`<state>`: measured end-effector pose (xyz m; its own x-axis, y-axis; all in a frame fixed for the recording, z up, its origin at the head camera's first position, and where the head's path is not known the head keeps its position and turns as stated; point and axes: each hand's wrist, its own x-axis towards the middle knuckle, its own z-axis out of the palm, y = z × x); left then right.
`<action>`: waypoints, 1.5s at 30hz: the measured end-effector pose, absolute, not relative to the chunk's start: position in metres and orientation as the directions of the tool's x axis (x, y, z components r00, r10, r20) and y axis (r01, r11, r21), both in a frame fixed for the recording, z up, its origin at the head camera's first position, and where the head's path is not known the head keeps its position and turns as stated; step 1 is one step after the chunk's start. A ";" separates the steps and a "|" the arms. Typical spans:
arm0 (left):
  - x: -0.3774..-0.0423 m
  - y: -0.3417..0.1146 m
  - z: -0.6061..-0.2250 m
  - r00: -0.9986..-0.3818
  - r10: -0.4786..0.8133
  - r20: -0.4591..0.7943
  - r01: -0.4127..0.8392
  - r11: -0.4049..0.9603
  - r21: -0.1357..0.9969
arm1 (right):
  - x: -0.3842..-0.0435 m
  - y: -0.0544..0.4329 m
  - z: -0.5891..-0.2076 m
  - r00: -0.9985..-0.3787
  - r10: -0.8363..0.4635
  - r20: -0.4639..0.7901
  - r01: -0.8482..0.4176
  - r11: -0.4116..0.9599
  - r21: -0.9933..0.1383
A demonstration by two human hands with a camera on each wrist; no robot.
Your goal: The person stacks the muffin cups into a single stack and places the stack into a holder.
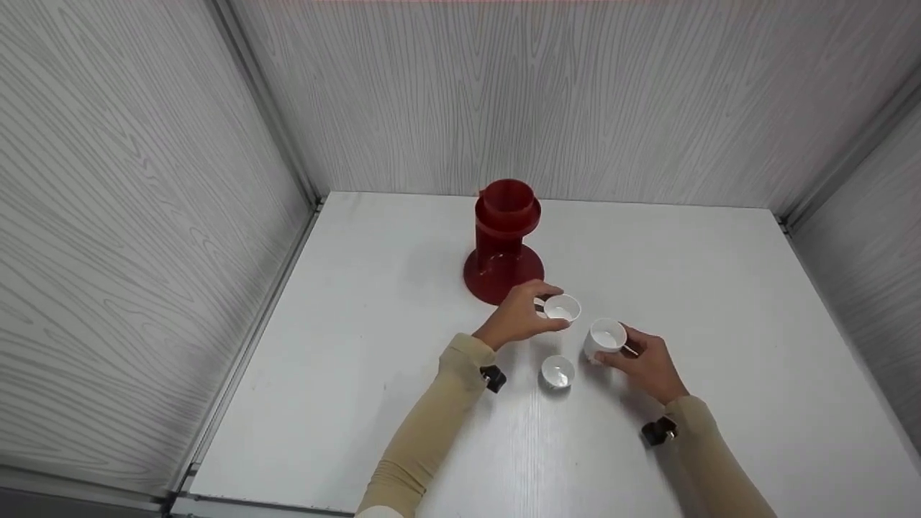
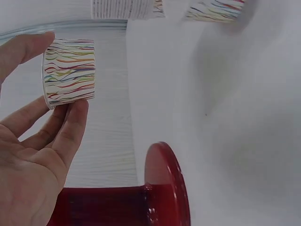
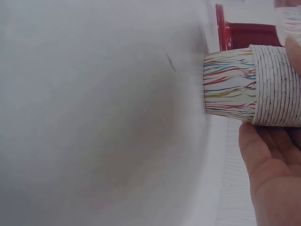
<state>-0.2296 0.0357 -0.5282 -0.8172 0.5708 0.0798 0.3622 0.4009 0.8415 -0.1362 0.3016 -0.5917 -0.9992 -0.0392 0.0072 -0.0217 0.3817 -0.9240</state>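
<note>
Between thumb and fingers, my left hand holds a small white paper cup above the table. Wavy coloured lines run around the cup's side in the left wrist view. My right hand grips a stack of nested paper cups that stands upright. Several stacked rims and the patterned lowest cup show in the right wrist view. One more paper cup sits mouth up on the table, between the two forearms and nearer the body than either hand.
A dark red stand with a round base and a cup-like top rises just beyond my left hand. The white table is bounded by wood-grain panels at the back and sides. A small black device is strapped at each wrist.
</note>
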 end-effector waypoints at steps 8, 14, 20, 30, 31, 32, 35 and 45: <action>-0.222 0.062 -0.506 -0.760 0.636 0.136 0.454 0.368 0.812 | -0.135 0.301 -0.591 -1.000 -0.030 -0.008 -0.005 0.405 -0.914; -0.217 0.077 -0.498 -0.710 0.683 0.171 0.509 0.330 0.795 | -0.135 0.301 -0.591 -0.999 -0.035 -0.019 0.004 0.383 -0.924; -0.214 0.089 -0.500 -0.675 0.714 0.186 0.537 0.302 0.788 | -0.136 0.301 -0.592 -1.000 -0.029 0.004 -0.015 0.396 -0.918; -0.211 0.100 -0.509 -0.659 0.732 0.174 0.531 0.288 0.797 | -0.135 0.298 -0.591 -1.000 -0.002 0.005 -0.006 0.330 -0.944; -0.210 0.101 -0.510 -0.658 0.733 0.171 0.533 0.293 0.794 | -0.135 0.298 -0.591 -1.000 0.002 0.003 -0.003 0.332 -0.943; -0.210 0.103 -0.512 -0.656 0.735 0.172 0.540 0.299 0.787 | -0.135 0.298 -0.591 -1.000 0.006 0.001 0.001 0.333 -0.943; -0.210 0.105 -0.516 -0.652 0.740 0.165 0.559 0.323 0.764 | -0.134 0.297 -0.590 -1.000 0.013 -0.005 0.009 0.330 -0.944; -0.209 0.106 -0.521 -0.663 0.735 0.144 0.512 0.304 0.803 | -0.134 0.298 -0.592 -1.000 0.001 0.028 -0.026 0.314 -0.949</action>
<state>-0.2089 0.1064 -0.5209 -0.6629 0.7347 0.1443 0.5119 0.3041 0.8035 -0.1342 0.2982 -0.5918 -0.9996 0.0013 0.0280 -0.0262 0.3140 -0.9490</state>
